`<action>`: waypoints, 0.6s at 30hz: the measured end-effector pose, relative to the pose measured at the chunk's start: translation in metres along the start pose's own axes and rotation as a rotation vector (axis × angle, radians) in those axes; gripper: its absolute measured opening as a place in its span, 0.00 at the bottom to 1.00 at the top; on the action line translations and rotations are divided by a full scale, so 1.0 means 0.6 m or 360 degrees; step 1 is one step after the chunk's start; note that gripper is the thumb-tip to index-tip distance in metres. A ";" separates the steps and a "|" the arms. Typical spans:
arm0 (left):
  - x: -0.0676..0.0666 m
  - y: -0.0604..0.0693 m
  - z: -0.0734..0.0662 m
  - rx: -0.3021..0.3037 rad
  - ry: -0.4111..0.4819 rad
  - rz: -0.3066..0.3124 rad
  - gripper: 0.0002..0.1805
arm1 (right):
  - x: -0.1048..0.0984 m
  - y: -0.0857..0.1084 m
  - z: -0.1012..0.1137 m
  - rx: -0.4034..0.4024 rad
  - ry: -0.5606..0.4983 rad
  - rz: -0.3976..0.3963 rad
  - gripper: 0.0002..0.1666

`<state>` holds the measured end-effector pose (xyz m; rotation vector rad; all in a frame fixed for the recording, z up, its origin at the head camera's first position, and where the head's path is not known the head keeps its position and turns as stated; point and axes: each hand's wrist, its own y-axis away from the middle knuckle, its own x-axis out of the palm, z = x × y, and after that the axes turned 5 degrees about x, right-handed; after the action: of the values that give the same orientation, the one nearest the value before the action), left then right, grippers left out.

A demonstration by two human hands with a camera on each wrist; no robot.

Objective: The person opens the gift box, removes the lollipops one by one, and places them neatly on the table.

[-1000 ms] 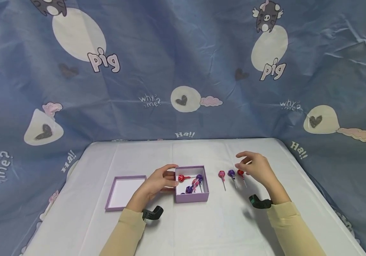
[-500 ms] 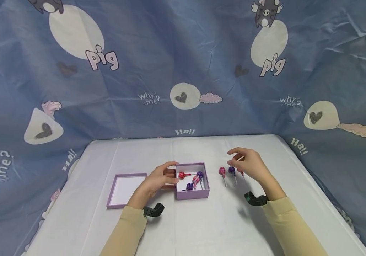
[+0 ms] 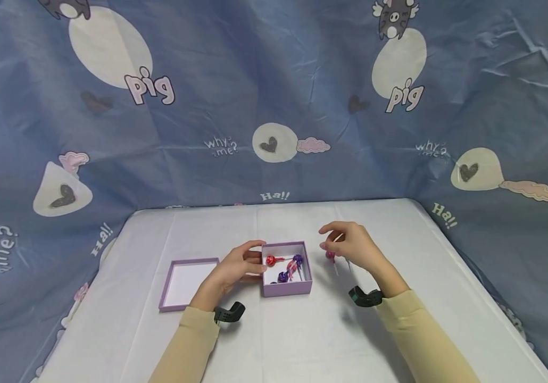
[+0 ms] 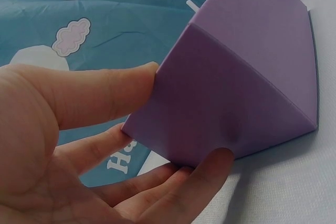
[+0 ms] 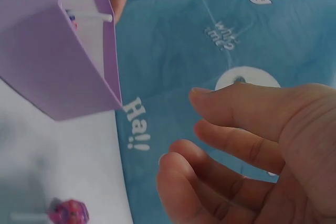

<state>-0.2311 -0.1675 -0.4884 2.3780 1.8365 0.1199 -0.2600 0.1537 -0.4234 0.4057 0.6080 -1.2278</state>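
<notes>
tbl edges well off box | l fingers grip box | r fingers loose nr pink pop, off box

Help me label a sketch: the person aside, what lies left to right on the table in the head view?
Shallow rectangular purple-rimmed white lid, open square purple cardboard box, pink-wrapped round lollipop, thin white stick (upper end hidden).

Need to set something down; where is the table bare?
Free: the table between the sleeves, nearer than the box; also between box and backdrop. Crowded: left of the box, by the left hand and lid; right, by the right hand and lollipops.
</notes>
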 end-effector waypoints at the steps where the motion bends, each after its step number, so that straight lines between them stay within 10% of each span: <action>1: 0.000 0.000 0.000 0.0004 -0.0002 -0.0002 0.40 | 0.004 -0.001 0.002 -0.0010 -0.0005 0.0011 0.16; 18: -0.002 0.003 -0.002 0.0017 -0.0018 0.0016 0.41 | 0.080 -0.015 0.033 -0.0203 0.0227 0.0089 0.15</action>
<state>-0.2301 -0.1688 -0.4868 2.3902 1.8248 0.0976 -0.2545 0.1037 -0.4380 0.4026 0.7876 -1.1065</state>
